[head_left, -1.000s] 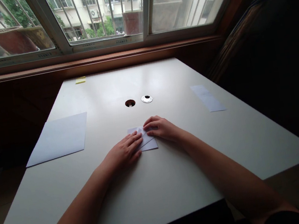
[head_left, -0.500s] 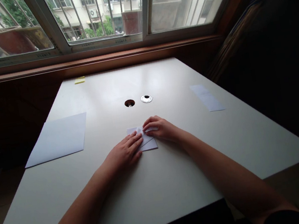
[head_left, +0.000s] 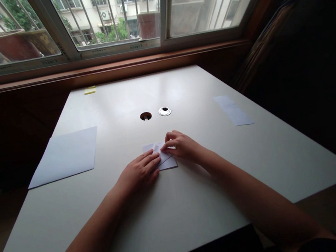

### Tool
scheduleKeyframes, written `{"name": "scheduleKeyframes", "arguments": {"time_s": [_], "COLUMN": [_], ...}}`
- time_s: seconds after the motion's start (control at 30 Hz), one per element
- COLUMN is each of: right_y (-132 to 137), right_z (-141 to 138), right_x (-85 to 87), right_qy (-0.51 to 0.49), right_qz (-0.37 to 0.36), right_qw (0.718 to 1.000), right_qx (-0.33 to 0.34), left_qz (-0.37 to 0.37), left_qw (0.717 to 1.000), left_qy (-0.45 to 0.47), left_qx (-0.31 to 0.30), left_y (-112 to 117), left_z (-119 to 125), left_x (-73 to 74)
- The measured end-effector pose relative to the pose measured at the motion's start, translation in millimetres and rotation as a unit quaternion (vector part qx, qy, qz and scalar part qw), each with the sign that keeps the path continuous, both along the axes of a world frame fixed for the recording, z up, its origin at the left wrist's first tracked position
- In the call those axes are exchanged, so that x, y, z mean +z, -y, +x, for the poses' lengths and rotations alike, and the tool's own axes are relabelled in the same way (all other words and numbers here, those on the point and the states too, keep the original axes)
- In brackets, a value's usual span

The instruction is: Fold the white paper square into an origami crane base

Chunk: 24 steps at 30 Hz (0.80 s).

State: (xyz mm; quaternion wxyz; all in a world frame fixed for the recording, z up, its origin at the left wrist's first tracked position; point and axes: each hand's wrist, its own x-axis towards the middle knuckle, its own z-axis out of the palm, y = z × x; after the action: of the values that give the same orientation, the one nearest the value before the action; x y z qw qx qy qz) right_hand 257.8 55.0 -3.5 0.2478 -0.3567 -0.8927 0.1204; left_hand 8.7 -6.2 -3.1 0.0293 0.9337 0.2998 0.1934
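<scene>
A small piece of folded white paper (head_left: 169,163) lies on the white table, with creased flaps and a diagonal edge across it. My left hand (head_left: 141,168) rests flat on its left part, fingers stretched out and pressing it down. From the right, my right hand (head_left: 183,144) pinches at a flap near the paper's middle, thumb and index finger together. Part of the paper is hidden under both hands.
A large white sheet (head_left: 65,156) lies at the table's left edge, and a narrow paper strip (head_left: 233,110) on the right. Beyond my hands are a round cable hole (head_left: 145,116) and a metal ring (head_left: 164,111). Yellow sticky notes (head_left: 90,90) sit at the far left.
My right hand's fingers have drawn closer into a pinch on the flap, its index finger more bent. The left hand stays almost still on the paper.
</scene>
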Motion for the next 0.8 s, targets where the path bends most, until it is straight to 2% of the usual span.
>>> {"name": "scheduleKeyframes", "arguments": {"time_s": [0.13, 0.33, 0.47, 0.6, 0.8], "right_y": [7.7, 14.3, 11.7, 5.2, -4.3], "right_z": [-3.1, -6.4, -3.2, -0.7, -0.1], "right_x": [6.9, 15.3, 10.9, 2.1, -9.2], "right_qy": [0.025, 0.09, 0.051, -0.007, -0.051], "right_qz": [-0.033, 0.033, 0.025, 0.001, -0.014], "right_qw": [0.999, 0.995, 0.998, 0.998, 0.997], "right_qx": [-0.003, 0.005, 0.036, 0.054, 0.059], "left_qz": [0.007, -0.005, -0.027, -0.056, -0.048], "left_qw": [0.999, 0.996, 0.994, 0.992, 0.993], "left_qy": [0.037, 0.077, 0.093, 0.072, 0.052], "left_qx": [-0.003, -0.041, -0.058, -0.087, -0.099], "left_y": [-2.1, -3.9, -5.0, -5.9, -4.5], "left_z": [-0.8, -1.1, -1.9, -3.3, -3.8], "left_x": [2.0, 2.0, 0.7, -0.3, 0.2]}}
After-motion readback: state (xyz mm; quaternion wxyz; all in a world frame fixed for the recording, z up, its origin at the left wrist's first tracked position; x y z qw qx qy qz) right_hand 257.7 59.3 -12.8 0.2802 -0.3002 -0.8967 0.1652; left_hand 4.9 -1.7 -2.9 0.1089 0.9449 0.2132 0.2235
